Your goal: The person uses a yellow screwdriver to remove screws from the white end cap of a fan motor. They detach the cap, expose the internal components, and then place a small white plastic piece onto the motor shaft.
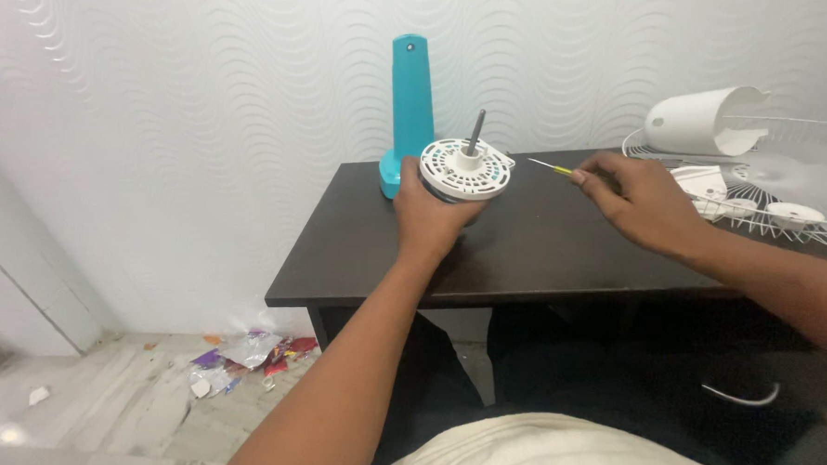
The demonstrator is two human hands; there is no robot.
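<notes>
- Cream cloth at the bottom edge, nearest the camera, on the person's lap.
- Floor at lower left, pale, with crumpled foil and coloured wrappers lying near the wall; a small white scrap sits further left.
- Left hand is raised over the worktop's front part, fingers clenched around the underside of a round fan motor housing.
- Housing is white with a slotted face, tilted toward the camera, with a grey metal shaft sticking up from its hub; it is held just above the worktop, not resting on it.
- Right hand is over the worktop's middle-right, fingertips pinched on a thin tool with a yellow-green handle.
- Tool's slim metal tip points left toward the housing rim; tip is near the rim, can't tell if touching.
- Worktop is dark brown, set against the wall.
- Teal tapered fan stand stands upright on the worktop's back-left corner, just behind the housing.
- White wire fan guard lies at the far right of the worktop, with a white plastic motor cover beside it.
- Wall behind is white with a wavy embossed pattern.
</notes>
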